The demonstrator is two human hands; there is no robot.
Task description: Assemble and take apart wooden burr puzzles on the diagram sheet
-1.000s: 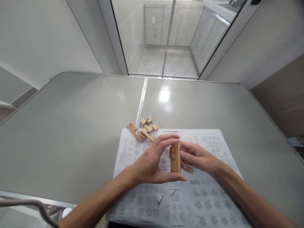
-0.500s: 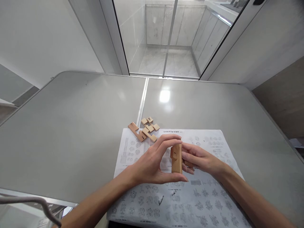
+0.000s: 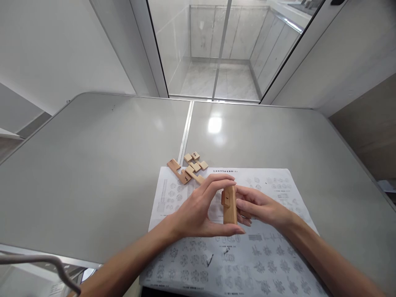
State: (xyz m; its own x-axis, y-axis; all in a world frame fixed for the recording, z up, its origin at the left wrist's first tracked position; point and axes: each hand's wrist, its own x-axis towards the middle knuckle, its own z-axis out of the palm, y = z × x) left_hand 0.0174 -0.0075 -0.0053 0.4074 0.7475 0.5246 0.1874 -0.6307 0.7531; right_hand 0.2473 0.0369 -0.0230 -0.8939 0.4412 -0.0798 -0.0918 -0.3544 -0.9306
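Worktop [image 3: 93, 165], grey, smooth, split by a metal seam up the middle, fills most of frame. White printed paper sheet [image 3: 266, 255] with rows of small diagrams lies lower centre to lower right, near edge at the frame bottom. Left hand [image 3: 198, 212] at lower centre, thumb below and fingers arched above, grip clamped on upright light wooden puzzle block [image 3: 229, 204], top and bottom ends pinched. Right hand [image 3: 261, 208] just right of it, fingers curled against the block's right side, grip closed on it too. Block held above the sheet, centre of frame, small dark mark on its front face. Loose flat wooden puzzle pieces [image 3: 188, 169] cluster up-left of the hands, at the sheet's top-left corner, partly on bare worktop.
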